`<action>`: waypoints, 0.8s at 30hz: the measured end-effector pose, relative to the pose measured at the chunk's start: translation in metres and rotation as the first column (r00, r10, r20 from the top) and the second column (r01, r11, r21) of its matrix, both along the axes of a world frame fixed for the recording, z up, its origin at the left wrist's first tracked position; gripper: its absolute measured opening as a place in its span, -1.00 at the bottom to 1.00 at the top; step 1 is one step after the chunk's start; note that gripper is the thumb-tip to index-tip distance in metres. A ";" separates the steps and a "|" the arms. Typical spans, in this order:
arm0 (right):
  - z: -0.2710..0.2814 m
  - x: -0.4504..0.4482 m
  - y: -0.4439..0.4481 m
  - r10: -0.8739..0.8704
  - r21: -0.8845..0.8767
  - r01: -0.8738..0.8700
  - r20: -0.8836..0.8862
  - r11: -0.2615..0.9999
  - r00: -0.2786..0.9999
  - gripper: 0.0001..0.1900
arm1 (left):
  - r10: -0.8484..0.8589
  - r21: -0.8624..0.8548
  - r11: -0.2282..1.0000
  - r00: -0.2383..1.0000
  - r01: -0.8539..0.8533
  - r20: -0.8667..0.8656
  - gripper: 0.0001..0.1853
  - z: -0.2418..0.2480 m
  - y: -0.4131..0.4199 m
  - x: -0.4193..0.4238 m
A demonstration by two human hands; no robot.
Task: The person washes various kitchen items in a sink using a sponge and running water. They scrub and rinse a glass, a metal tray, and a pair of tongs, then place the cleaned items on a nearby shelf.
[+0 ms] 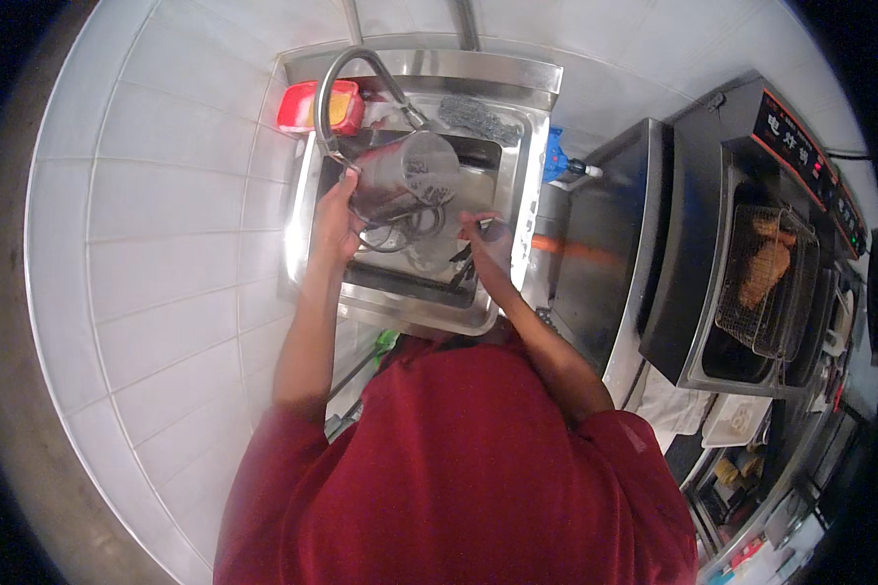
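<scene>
My left hand (339,219) grips a greyish cylindrical container (402,179), tilted on its side over the stainless steel sink (417,311). Its round end, with dark specks or residue, faces right. A curved metal faucet (325,102) arches above it, partly in front of a red tub (296,110). On the basin's right side, my right hand (490,252) has its fingers closed around a dark, slender utensil (462,272), mostly hidden by the hand and blurred. Below the container, looped metal utensils (388,245) lie in the basin; their exact kind is unclear.
A yellow sponge (345,106) sits in the red tub. Steel-wool scourers (475,117) rest on the sink's back ledge. Beside the sink are a blue bottle (554,157) and an orange pipe (571,248). Further right, an electric fryer (691,292) carries a wire basket (768,322) with fried food (764,274).
</scene>
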State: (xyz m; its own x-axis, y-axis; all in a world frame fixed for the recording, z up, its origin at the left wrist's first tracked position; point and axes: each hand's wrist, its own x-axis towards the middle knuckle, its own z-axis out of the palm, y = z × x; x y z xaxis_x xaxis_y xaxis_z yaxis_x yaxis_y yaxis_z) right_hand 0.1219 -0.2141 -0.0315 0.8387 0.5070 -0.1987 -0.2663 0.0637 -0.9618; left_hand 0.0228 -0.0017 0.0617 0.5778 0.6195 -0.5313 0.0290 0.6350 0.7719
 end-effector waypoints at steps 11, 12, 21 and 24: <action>0.027 0.026 0.039 0.145 0.142 -0.145 0.015 0.979 0.989 -0.57 | 0.231 -0.385 0.892 0.971 -0.238 -0.064 -0.51 -0.067 -0.003 -0.023; 0.029 0.029 0.046 0.167 0.148 -0.167 0.011 0.975 0.986 -0.53 | 0.260 -0.405 0.872 0.961 -0.275 -0.092 -0.52 -0.070 -0.012 -0.026; 0.052 0.035 0.097 0.371 -0.088 -0.361 0.158 0.928 0.915 -0.49 | 0.378 -0.488 0.825 0.920 -0.285 0.102 -0.53 -0.106 -0.016 -0.039; 0.065 0.034 0.104 0.351 -0.156 -0.327 0.168 0.932 0.921 -0.43 | 0.442 -0.550 0.773 0.890 -0.315 0.111 -0.54 -0.080 -0.012 -0.021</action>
